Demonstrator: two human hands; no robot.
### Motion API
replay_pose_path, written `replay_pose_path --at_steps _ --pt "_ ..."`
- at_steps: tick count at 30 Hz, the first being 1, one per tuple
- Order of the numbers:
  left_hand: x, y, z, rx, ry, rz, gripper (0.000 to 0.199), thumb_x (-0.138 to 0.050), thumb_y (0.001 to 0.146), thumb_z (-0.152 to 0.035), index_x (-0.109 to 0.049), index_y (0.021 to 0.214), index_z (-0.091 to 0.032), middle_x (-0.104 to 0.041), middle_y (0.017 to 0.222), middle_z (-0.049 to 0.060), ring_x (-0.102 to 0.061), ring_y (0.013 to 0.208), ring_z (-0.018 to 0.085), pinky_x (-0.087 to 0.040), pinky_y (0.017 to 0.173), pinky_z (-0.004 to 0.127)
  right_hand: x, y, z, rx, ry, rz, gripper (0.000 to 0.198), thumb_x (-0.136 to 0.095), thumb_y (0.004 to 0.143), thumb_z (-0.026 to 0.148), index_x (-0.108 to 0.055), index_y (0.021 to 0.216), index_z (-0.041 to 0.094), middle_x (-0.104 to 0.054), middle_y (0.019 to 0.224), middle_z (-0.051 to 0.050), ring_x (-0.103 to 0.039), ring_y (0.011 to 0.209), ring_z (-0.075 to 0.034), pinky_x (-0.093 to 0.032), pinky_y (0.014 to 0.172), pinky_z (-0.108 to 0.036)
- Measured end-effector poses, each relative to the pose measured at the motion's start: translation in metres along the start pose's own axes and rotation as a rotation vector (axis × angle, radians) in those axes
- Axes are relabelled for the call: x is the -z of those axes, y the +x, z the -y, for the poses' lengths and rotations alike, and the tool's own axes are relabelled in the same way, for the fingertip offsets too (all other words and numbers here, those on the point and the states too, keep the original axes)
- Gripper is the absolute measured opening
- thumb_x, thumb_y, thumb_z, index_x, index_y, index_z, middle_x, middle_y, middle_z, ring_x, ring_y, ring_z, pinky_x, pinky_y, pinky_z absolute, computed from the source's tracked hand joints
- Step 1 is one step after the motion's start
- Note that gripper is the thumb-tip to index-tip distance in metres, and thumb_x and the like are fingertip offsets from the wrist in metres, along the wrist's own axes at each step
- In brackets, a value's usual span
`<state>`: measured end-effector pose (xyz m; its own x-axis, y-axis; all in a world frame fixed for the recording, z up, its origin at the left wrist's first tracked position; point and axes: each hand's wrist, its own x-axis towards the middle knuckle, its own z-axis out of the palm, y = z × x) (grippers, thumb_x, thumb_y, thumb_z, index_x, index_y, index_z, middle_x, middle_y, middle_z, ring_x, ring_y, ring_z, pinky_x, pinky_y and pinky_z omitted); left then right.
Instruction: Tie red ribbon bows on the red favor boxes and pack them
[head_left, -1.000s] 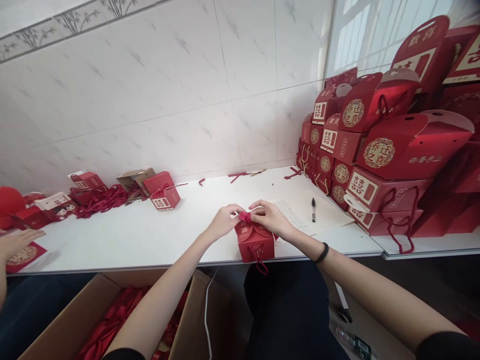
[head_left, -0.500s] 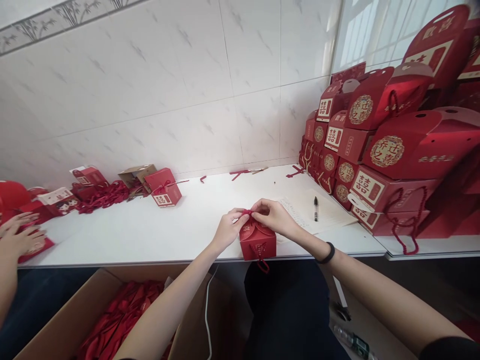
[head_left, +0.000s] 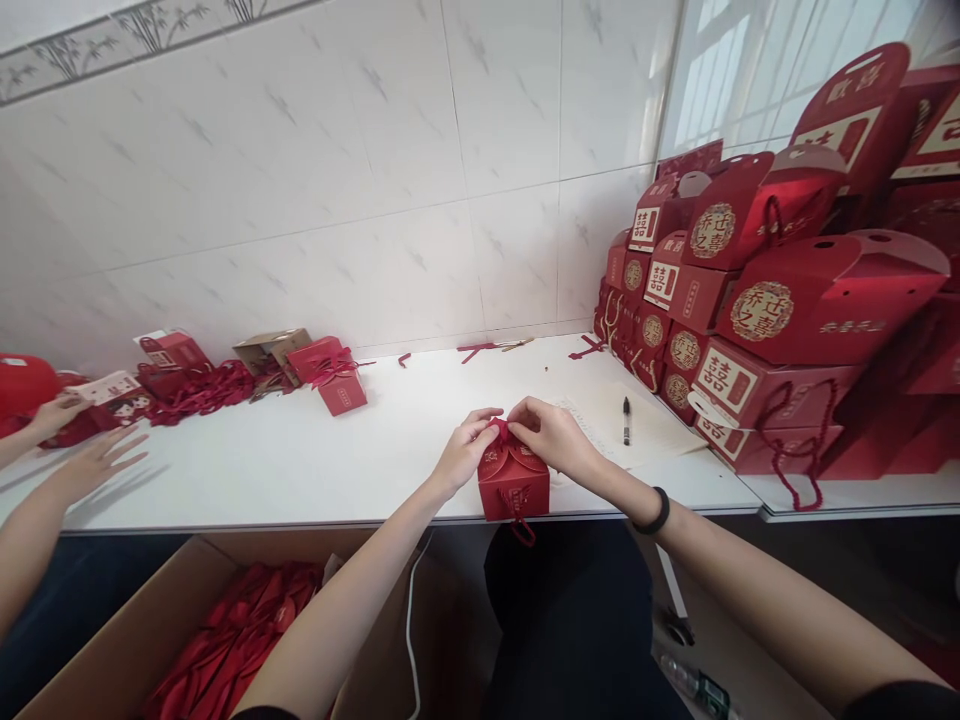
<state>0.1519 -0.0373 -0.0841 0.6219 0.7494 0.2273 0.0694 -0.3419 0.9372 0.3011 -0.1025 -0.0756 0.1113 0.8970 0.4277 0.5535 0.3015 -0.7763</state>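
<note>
A small red gift box (head_left: 514,495) with petal-shaped top flaps stands at the table's front edge, straight ahead of me. A red cord loop (head_left: 523,532) hangs down its front. Over its top, my left hand (head_left: 466,450) pinches a red ribbon (head_left: 501,430) from the left side. My right hand (head_left: 541,430), fingertips closed, grips the same ribbon from the right, close to the left fingertips. The exact shape of the ribbon between the fingers is partly hidden.
Red boxes (head_left: 832,300) are stacked high on the right. A pen (head_left: 626,420) lies on paper (head_left: 660,436). Another red box (head_left: 346,392) stands left of centre. A co-worker's hands (head_left: 94,465) reach in at far left. Below, a carton (head_left: 112,645) holds red ribbons (head_left: 232,630).
My hands stay on the ribbon, fingers slightly shifted. The co-worker's hands have let go of a red item and moved apart. The box at left centre now stands turned, its bow facing differently.
</note>
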Motion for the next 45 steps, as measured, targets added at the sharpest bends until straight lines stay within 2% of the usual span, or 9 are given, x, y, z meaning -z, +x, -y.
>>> replay_pose_path --at_steps 5,9,13,17,20,23,31,38,45 --pt "-0.002 -0.001 0.002 0.042 -0.035 0.014 0.029 -0.051 0.081 -0.038 -0.068 0.084 -0.015 -0.047 0.132 0.008 -0.054 0.108 0.020 -0.047 0.088 0.029 0.000 0.000 -0.002 0.019 0.006 0.016 0.007 -0.053 0.080 0.015 -0.054 0.076 0.020 -0.063 0.073 0.001 -0.059 0.067 -0.015 -0.044 0.064 -0.028" --pt "-0.002 0.000 0.007 0.029 -0.104 0.030 0.025 -0.055 0.078 -0.037 -0.067 0.074 -0.016 -0.044 0.137 0.006 -0.046 0.121 0.023 -0.045 0.095 0.033 -0.002 0.001 -0.005 0.057 0.028 0.052 0.008 -0.050 0.082 0.015 -0.054 0.077 0.021 -0.062 0.075 0.000 -0.059 0.069 -0.016 -0.046 0.068 -0.030" --pt "-0.003 0.002 0.010 0.057 -0.187 -0.016 0.025 -0.056 0.076 -0.036 -0.063 0.062 -0.016 -0.047 0.136 0.005 -0.045 0.122 0.024 -0.043 0.096 0.033 -0.004 -0.003 -0.012 0.137 0.006 -0.038 0.007 -0.051 0.082 0.016 -0.056 0.082 0.020 -0.058 0.090 -0.005 -0.059 0.083 -0.018 -0.051 0.072 -0.032" --pt "-0.004 0.001 0.010 0.094 -0.291 -0.033 0.025 -0.060 0.073 -0.039 -0.064 0.065 -0.015 -0.046 0.137 0.005 -0.048 0.117 0.024 -0.043 0.092 0.030 -0.004 -0.012 -0.018 0.304 -0.082 -0.125 0.004 -0.056 0.083 0.020 -0.059 0.085 0.020 -0.049 0.107 -0.010 -0.056 0.096 -0.021 -0.053 0.078 -0.036" --pt "-0.004 0.001 0.010 0.114 -0.366 -0.035 0.025 -0.065 0.069 -0.039 -0.068 0.077 -0.015 -0.055 0.126 0.008 -0.052 0.111 0.024 -0.042 0.090 0.030 -0.006 -0.015 -0.022 0.429 -0.204 -0.138 0.003 -0.062 0.081 0.017 -0.061 0.083 0.019 -0.049 0.107 -0.010 -0.054 0.101 -0.024 -0.050 0.087 -0.043" --pt "-0.003 0.001 0.010 0.121 -0.393 -0.044 0.028 -0.067 0.069 -0.038 -0.069 0.087 -0.016 -0.065 0.105 0.008 -0.056 0.103 0.022 -0.041 0.088 0.031 -0.009 -0.014 -0.024 0.501 -0.241 -0.152 0.005 -0.059 0.083 0.014 -0.062 0.081 0.017 -0.049 0.107 -0.011 -0.054 0.100 -0.024 -0.052 0.082 -0.041" --pt "0.005 0.001 0.017 0.058 -0.223 -0.027 0.027 -0.058 0.077 -0.041 -0.071 0.082 -0.017 -0.052 0.131 0.006 -0.053 0.108 0.022 -0.041 0.089 0.030 -0.002 -0.013 -0.020 0.672 -0.443 -0.221 0.019 -0.046 0.091 0.015 -0.063 0.084 0.014 -0.054 0.104 -0.015 -0.055 0.093 -0.024 -0.052 0.074 -0.039" --pt "0.011 -0.003 0.014 0.028 -0.070 -0.065 0.031 -0.051 0.080 -0.041 -0.069 0.071 -0.017 -0.055 0.126 0.007 -0.050 0.113 0.023 -0.038 0.095 0.034 0.010 -0.017 -0.019 0.693 -0.524 -0.230 0.015 -0.047 0.092 0.018 -0.062 0.087 0.017 -0.055 0.107 -0.012 -0.055 0.092 -0.022 -0.048 0.075 -0.038" --pt "0.024 -0.019 0.013 -0.064 0.222 -0.122 0.028 -0.048 0.081 -0.038 -0.068 0.078 -0.019 -0.056 0.120 0.009 -0.048 0.115 0.023 -0.035 0.099 0.038 0.025 -0.025 -0.024 0.720 -0.601 -0.125 0.020 -0.042 0.095 0.016 -0.060 0.088 0.016 -0.053 0.106 -0.014 -0.053 0.093 -0.022 -0.043 0.078 -0.037"
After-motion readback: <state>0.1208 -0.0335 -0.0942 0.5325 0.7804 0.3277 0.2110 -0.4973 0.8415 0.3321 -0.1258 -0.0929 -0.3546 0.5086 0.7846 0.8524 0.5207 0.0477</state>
